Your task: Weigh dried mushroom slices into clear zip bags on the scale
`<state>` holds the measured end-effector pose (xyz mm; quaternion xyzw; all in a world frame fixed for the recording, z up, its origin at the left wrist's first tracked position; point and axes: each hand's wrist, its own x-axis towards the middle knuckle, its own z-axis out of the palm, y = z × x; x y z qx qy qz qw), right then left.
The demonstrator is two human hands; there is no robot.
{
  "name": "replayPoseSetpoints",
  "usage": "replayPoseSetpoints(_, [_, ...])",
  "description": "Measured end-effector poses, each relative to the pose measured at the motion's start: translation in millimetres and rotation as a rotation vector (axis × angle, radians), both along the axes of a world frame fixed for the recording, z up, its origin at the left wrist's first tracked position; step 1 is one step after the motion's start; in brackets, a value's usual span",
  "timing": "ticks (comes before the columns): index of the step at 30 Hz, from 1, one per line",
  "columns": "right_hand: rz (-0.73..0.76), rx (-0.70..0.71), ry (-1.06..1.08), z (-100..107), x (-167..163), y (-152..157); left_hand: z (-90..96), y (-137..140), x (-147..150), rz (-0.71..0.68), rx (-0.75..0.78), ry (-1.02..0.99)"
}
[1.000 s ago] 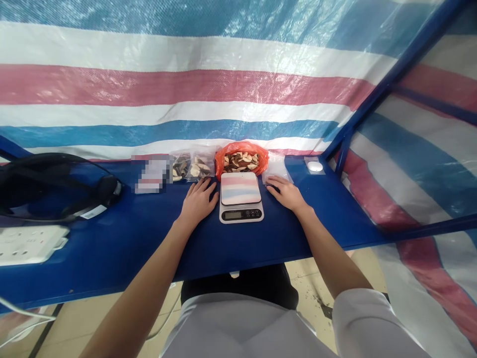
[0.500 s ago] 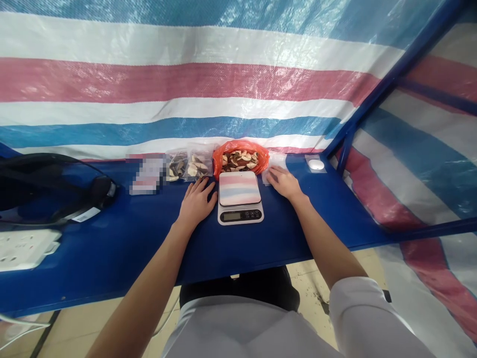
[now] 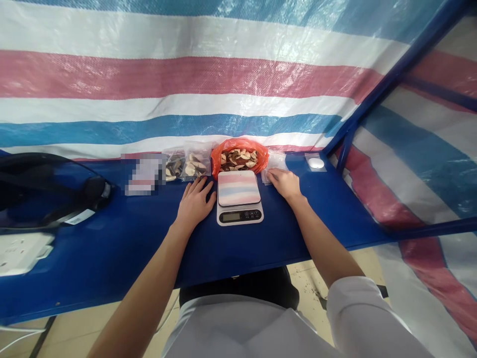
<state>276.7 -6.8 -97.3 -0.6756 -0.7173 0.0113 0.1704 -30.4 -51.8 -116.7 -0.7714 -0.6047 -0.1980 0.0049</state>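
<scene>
The person sits at a blue table (image 3: 122,248) with both bare forearms stretched forward over it. The left hand (image 3: 194,204) lies flat, palm down, on the tabletop just left of a small scale (image 3: 239,197), its fingers spread a little and pointing toward the far edge; it holds nothing. The right hand (image 3: 285,183) rests palm down just right of the scale, its fingertips on a stack of clear bags (image 3: 275,161) that lies flat at the far side of the table. Whether the fingers pinch a bag or only press on it cannot be told.

The scale stands in the middle, between the two hands, with its display toward the person and its shiny plate bare, mirroring the striped tarp (image 3: 194,79) that hangs behind the table. Just beyond the scale, touching or nearly touching its far edge, sits an open orange bag (image 3: 218,159) filled with pale and brown dried slices (image 3: 238,159). Left of it, two filled clear pouches (image 3: 188,164) hold the same kind of slices. Further left lies a blurred-out item.

At the far right corner rests a small white object (image 3: 316,163). On the left end of the table lie a black headset (image 3: 48,189) and, nearer, a white power strip (image 3: 18,248).
</scene>
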Motion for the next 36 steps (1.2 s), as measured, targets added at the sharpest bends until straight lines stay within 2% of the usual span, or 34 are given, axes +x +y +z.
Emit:
replayPoseSetpoints(6, [-0.069, 0.025, -0.028, 0.6, 2.1, 0.0, 2.0, -1.5, 1.2, 0.005, -0.007, 0.009])
replayPoseSetpoints(12, [0.021, -0.028, 0.036, -3.4, 5.2, 1.2, 4.2, -2.5, 1.5, 0.007, -0.013, 0.023])
replayPoseSetpoints(19, [0.098, 0.014, 0.066, -10.5, 6.7, 3.3, 2.7, -2.5, 0.8, 0.003, 0.006, 0.026])
replayPoseSetpoints(23, [0.076, 0.002, 0.03, -8.3, 6.4, 2.5, 3.4, -2.5, 1.1, 0.002, 0.002, 0.028])
replayPoseSetpoints(28, [-0.02, -0.047, 0.01, -0.9, 6.4, -0.1, 5.2, -2.3, 1.9, 0.005, -0.009, 0.031])
replayPoseSetpoints(36, [-0.003, 0.027, 0.118, -3.0, 13.3, 0.2, 3.8, -1.6, 0.7, -0.001, -0.002, 0.019])
